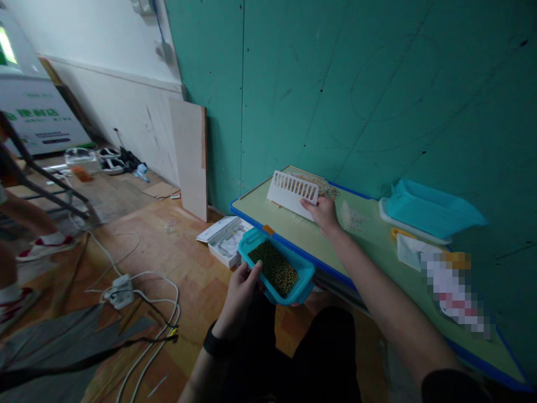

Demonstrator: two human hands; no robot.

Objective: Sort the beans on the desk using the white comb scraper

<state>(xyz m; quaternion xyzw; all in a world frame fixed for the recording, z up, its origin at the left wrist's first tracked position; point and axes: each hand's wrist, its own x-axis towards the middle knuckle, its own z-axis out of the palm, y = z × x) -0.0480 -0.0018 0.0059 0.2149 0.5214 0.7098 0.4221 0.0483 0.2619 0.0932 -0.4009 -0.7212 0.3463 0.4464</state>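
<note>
My left hand (pixel 247 280) grips the near-left side of a blue plastic container (pixel 309 275), its thumb over the rim. Inside lie dark green beans (pixel 268 258) and pale yellow beans (pixel 288 275). The container is held just off the table's front edge. My right hand (pixel 323 215) is closed on the right end of a white slotted plastic plate (pixel 289 196), thumb on top. That plate is tilted above the pale green table (pixel 367 246), beside a scatter of brownish grains (pixel 325 186). Small whitish grains (pixel 351 217) lie to the right of my right hand.
On the table's right stand a blue bin (pixel 434 207) with a white tray under it, and a white-and-yellow item (pixel 409 251). A green wall (pixel 335 84) backs the table. Below are an open white box (pixel 226 243), a power strip (pixel 121 291) with cables, and another person's legs (pixel 31 224).
</note>
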